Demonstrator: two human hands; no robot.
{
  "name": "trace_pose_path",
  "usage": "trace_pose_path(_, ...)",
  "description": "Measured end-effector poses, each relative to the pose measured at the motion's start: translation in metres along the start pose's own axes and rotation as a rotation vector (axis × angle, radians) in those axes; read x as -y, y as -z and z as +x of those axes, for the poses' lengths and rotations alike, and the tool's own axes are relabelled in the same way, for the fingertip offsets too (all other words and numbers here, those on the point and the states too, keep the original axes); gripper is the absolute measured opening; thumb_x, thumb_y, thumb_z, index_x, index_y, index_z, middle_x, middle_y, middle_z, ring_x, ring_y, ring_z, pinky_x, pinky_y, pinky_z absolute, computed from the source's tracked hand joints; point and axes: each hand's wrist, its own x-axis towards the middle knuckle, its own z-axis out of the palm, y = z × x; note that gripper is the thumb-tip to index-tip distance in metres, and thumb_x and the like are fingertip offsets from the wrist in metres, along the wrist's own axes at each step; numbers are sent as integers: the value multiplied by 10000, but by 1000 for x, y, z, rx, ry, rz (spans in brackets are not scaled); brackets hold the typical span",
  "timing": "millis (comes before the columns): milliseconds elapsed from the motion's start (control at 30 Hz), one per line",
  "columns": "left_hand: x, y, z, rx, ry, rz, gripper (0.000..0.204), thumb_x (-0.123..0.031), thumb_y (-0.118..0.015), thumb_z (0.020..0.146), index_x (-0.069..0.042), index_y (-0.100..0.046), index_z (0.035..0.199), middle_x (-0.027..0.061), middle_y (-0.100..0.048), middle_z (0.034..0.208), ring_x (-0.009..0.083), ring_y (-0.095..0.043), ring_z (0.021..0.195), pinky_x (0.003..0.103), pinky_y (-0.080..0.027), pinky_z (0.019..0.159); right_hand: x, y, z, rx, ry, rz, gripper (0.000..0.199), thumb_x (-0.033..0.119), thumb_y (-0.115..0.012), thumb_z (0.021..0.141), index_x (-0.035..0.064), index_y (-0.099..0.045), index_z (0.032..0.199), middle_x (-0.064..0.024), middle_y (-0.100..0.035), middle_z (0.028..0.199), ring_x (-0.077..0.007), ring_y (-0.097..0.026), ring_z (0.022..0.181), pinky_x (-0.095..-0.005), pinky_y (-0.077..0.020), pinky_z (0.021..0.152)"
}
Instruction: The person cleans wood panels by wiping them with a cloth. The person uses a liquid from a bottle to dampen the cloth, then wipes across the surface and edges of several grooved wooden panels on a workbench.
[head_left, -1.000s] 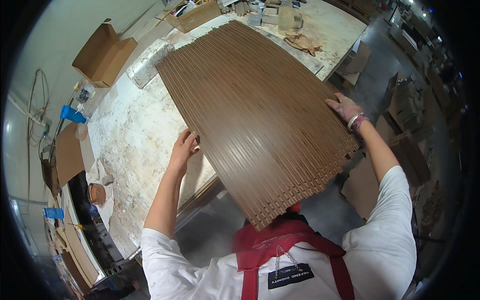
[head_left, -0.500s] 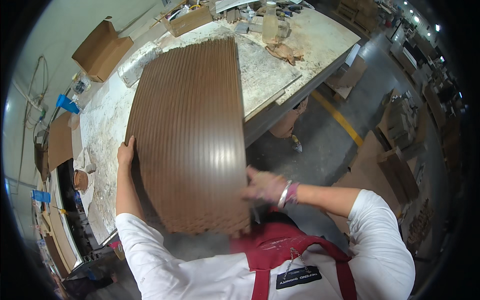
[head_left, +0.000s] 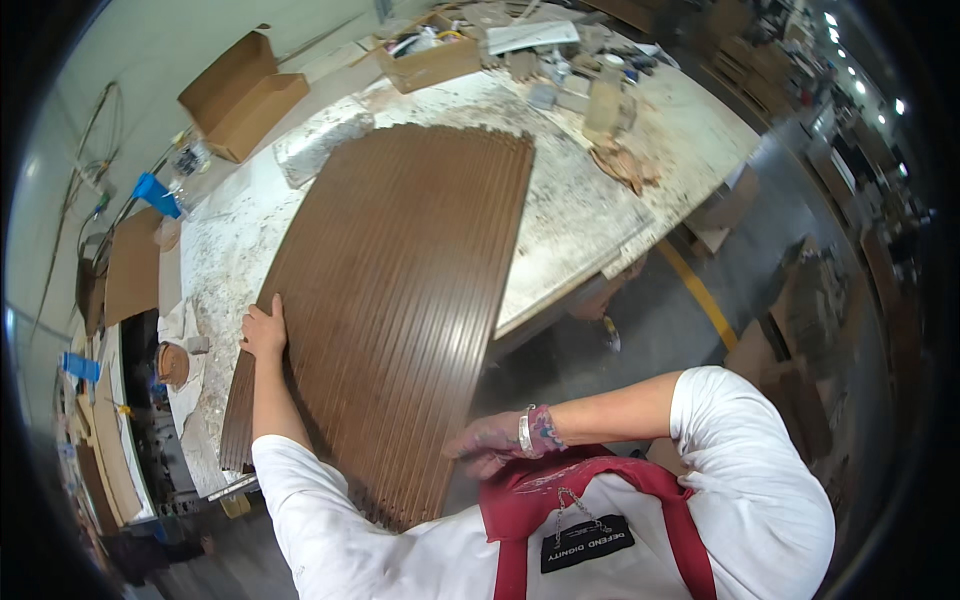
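Observation:
A broad row of long brown wood-look strips (head_left: 410, 260), laid side by side, slants across the worktable, its near end overhanging towards my body. My left hand (head_left: 264, 328) lies on the strips' left edge, bare, with its fingers stretched out. Below it, a few brown strips (head_left: 238, 410) stick out left of the main row. My right hand (head_left: 490, 442), in a patterned pinkish glove with a bracelet at the wrist, is at the right edge near the close end. Its fingers are extended against that edge, slightly blurred.
The stained white worktable (head_left: 570, 210) carries an open cardboard box (head_left: 240, 110), a tool-filled box (head_left: 432, 65), a clear bottle (head_left: 603, 98), a crumpled brown rag (head_left: 622, 166) and a brown tape roll (head_left: 172, 364). A yellow floor line (head_left: 700, 295) runs beyond its right edge.
The row of strips has tilted, its near end closer to my body, and fanned wider. Several strips now show left of my left hand. My right hand has shifted down and left.

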Motion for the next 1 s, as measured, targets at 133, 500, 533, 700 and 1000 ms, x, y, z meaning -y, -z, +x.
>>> trace_pose_path(133, 7, 10, -3, -17, 13, -20, 796, -683, -410, 886, -40, -441, 1355, 207, -487, 1343, 346, -443, 1285, 601, -276, 1053, 34, 24, -14, 45, -68, -182, 437, 376, -593, 931, -8, -606, 1140, -140, -625, 1036, -193, -646, 782, -265, -557, 683)
trace_pose_path(500, 3, 23, 66, 208, -89, -270, 734, -664, -454, 874, -2, -624, 1140, 255, -635, 1140, 378, -600, 1094, 452, -459, 928, 123, 118, -97, -284, 158, 122, 474, 387, -475, 994, -23, -527, 1227, -204, -639, 1123, -293, -657, 983, -367, -556, 834)
trace_pose_path(533, -17, 16, 65, 174, -109, -275, 714, -654, -466, 874, 1, -634, 1102, 258, -642, 1111, 378, -607, 1072, 452, -465, 913, 122, 126, -92, -284, 162, 150, 497, 395, -469, 996, -24, -517, 1258, -219, -639, 1161, -333, -654, 1046, -406, -553, 882)
trace_pose_path(700, -44, 18, 52, 100, -135, -255, 657, -624, -531, 854, 2, -644, 1017, 232, -669, 993, 367, -640, 971, 452, -494, 844, 124, 112, -83, -392, 97, 157, 584, 491, -505, 956, -7, -516, 1262, -229, -661, 1099, -358, -674, 983, -441, -552, 859)
trace_pose_path(1000, -128, 28, 63, 186, -369, -306, 640, -620, -591, 815, -9, -650, 994, 204, -674, 1000, 355, -641, 956, 450, -508, 825, 45, 132, -97, -454, 343, -387, 462, 421, -474, 989, 40, -546, 1239, -171, -676, 1039, -267, -649, 965, -307, -504, 814)
